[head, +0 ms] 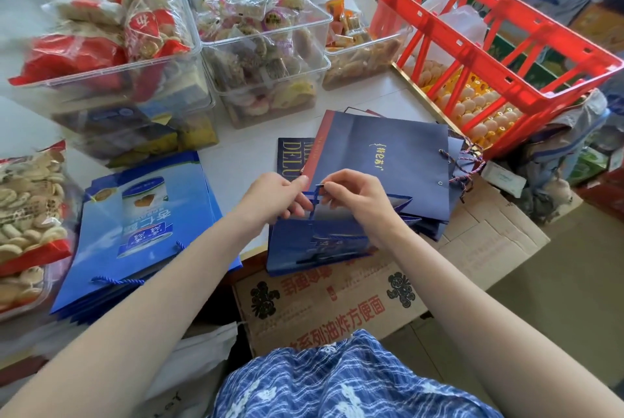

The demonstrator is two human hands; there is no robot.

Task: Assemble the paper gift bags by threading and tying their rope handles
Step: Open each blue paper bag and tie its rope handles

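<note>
A red plastic crate sits tilted at the right, over a tray of eggs. Clear plastic bins of wrapped biscuits and sweets stand along the back of the white table. A packet of biscuits lies at the left edge. A flattened cardboard box with printed characters lies below the table's near edge.

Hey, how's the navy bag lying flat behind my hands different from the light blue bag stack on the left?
The navy bag is dark and plain with small gold lettering; the light blue bags carry a large printed picture. The navy bag lies on a pile beside the red crate; the light blue ones sit near the snack bins. Both lie flat on the table.
</note>
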